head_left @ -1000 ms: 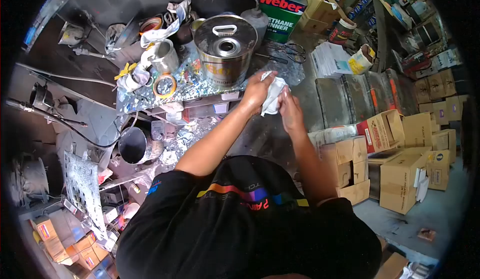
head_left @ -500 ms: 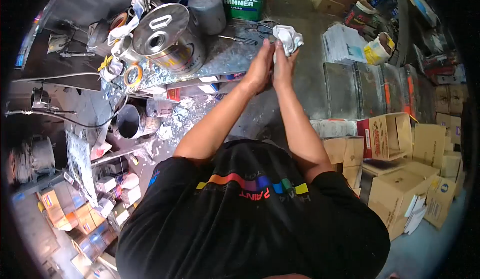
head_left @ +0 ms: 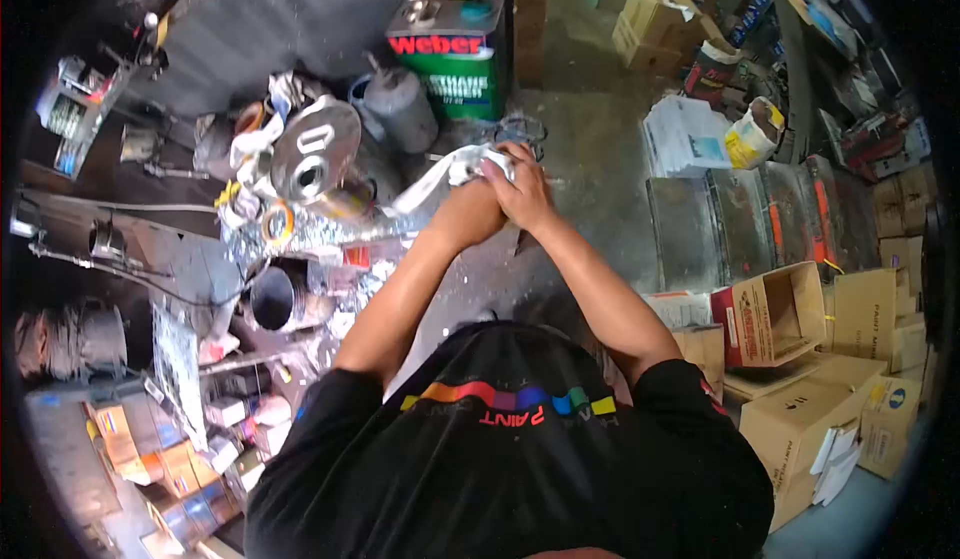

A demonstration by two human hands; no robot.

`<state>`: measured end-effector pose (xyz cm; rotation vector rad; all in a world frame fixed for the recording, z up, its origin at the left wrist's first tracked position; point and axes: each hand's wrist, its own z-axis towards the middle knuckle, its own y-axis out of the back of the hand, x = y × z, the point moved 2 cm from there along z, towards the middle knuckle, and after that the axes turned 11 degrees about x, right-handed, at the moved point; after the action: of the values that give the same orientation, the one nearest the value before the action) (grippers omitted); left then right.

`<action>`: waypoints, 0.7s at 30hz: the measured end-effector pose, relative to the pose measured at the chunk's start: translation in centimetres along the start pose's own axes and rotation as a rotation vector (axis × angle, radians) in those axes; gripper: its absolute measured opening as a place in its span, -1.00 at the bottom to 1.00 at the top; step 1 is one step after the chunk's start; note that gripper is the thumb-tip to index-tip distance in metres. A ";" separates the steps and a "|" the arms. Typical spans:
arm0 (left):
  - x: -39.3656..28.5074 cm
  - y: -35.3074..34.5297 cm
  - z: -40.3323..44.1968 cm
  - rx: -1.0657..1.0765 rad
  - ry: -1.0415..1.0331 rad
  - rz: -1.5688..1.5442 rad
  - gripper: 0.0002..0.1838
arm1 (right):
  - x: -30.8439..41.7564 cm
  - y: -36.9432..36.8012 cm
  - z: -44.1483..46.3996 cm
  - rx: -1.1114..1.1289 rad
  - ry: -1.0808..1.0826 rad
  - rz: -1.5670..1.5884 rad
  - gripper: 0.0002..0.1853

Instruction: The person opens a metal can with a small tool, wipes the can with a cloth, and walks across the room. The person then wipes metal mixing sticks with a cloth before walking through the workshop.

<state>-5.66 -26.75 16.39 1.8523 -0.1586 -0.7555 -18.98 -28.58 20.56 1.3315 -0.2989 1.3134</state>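
A white rag (head_left: pixel 432 185) is bunched between my two hands, above the bench. One strip of it trails down to the left toward the large metal can (head_left: pixel 310 144). My right hand (head_left: pixel 524 191) is closed on the bunched part, its thumb across the top and its fingers curled over the far side. My left hand (head_left: pixel 470 215) is closed around the cloth just below; its fingertips are mostly hidden. Behind the hands stand a grey spray-gun cup (head_left: pixel 402 111) and a green Weber thinner tin (head_left: pixel 462 77).
A roll of yellow tape (head_left: pixel 277 225) lies at the paint-spattered bench's (head_left: pixel 330 236) near edge. Below is an open bucket (head_left: pixel 275 299). On the right are cardboard boxes (head_left: pixel 800 429), dark steps (head_left: pixel 690 224) and a stack of white paper (head_left: pixel 686 134).
Both hands have moved left and nearer my body with the rag. A strip of the rag now hangs out to the left. The view has tilted up, showing more of the thinner tin.
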 end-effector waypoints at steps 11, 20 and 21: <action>-2.7 18.5 -1.8 -1.313 0.087 -0.439 -0.60 | 6.1 3.0 10.9 0.044 0.454 -0.054 -0.16; -0.1 27.4 5.3 -0.837 0.642 0.207 -0.51 | -10.0 21.9 9.5 -0.029 0.294 0.016 -0.54; -1.8 26.7 6.6 -0.818 0.759 0.427 -0.49 | -13.3 24.1 8.6 -0.006 0.191 0.031 -0.55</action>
<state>-4.45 -42.24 39.16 1.1382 0.2179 0.2078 -38.55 -49.24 25.36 1.1897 -0.1919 1.4533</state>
